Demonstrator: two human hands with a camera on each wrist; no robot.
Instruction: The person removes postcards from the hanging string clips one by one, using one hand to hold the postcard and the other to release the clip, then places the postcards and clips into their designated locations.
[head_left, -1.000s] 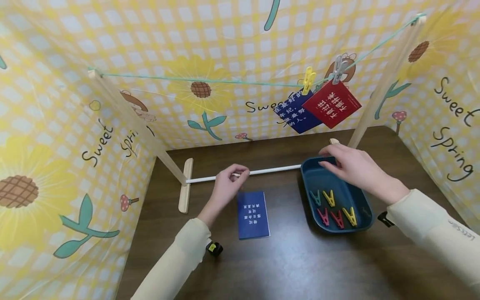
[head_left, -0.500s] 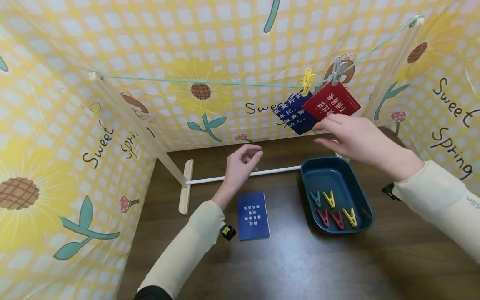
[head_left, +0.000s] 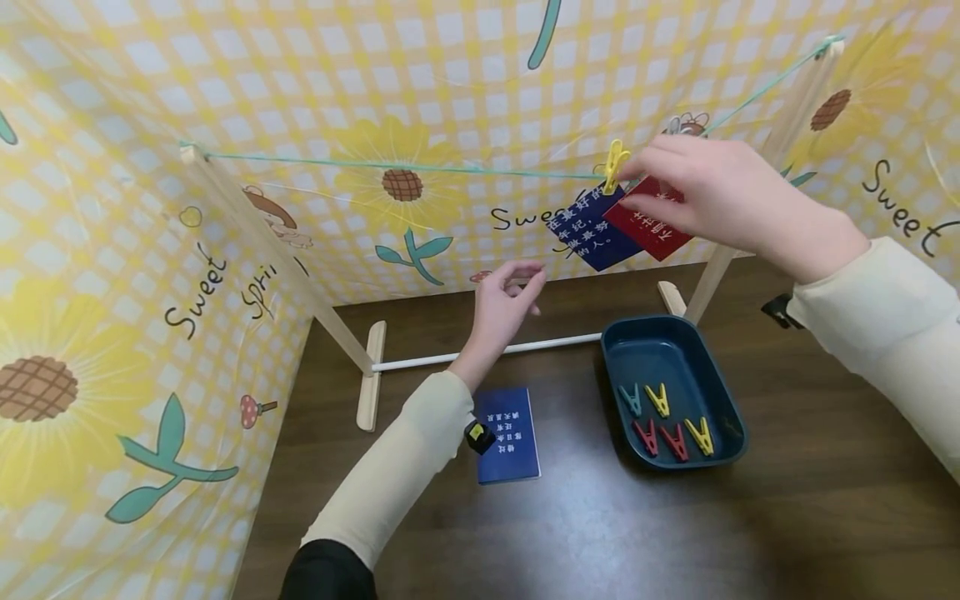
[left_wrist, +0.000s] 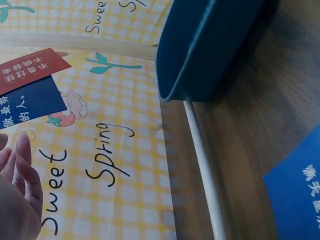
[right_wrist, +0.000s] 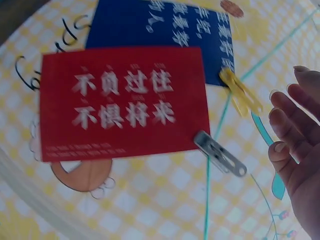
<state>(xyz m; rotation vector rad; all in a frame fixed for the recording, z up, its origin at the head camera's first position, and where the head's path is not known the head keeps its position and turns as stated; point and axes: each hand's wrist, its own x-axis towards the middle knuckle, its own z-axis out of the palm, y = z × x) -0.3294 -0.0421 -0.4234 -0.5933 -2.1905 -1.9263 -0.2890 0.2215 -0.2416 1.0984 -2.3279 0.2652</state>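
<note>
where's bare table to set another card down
Bare: table between the flat blue card and tray, and nearer the person. Crowded: the tray's near end, holding five clothespins, and the right of the line, where two cards hang.

Under the thin green string (head_left: 480, 171), a hand could pass between the pale wooden left post (head_left: 258, 258) and the left hand (head_left: 501, 312); farther right, a rectangular blue paper card (head_left: 588, 229) and rectangular red paper card (right_wrist: 125, 102) hang in the way. Low down, a slim white rod (head_left: 555, 342) and oblong blue plastic tray (head_left: 652, 354) obstruct
</note>
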